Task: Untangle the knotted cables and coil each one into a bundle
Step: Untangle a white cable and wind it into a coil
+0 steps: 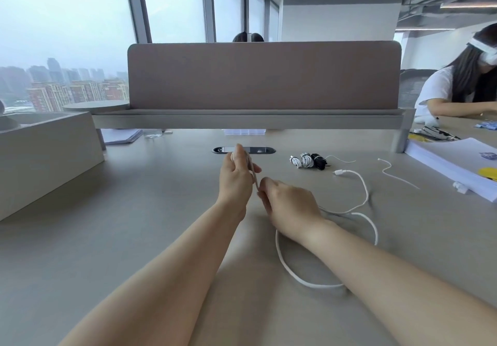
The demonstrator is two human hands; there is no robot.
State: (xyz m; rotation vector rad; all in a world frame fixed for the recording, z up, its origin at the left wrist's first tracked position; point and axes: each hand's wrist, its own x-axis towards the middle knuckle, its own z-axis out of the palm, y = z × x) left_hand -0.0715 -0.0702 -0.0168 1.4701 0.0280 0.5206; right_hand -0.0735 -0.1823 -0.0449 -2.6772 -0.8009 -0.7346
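Both bare forearms reach forward. Left hand (236, 181) is raised, fingers pinching the white cable (366, 192). Right hand (291, 205) sits just beside it, knuckles up, fingers curled on the same strand.

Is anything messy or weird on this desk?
Nothing is broken or spilled. A thin white cord lies loose and wiggly on the desk, unlike the three tidy bundles nearby.
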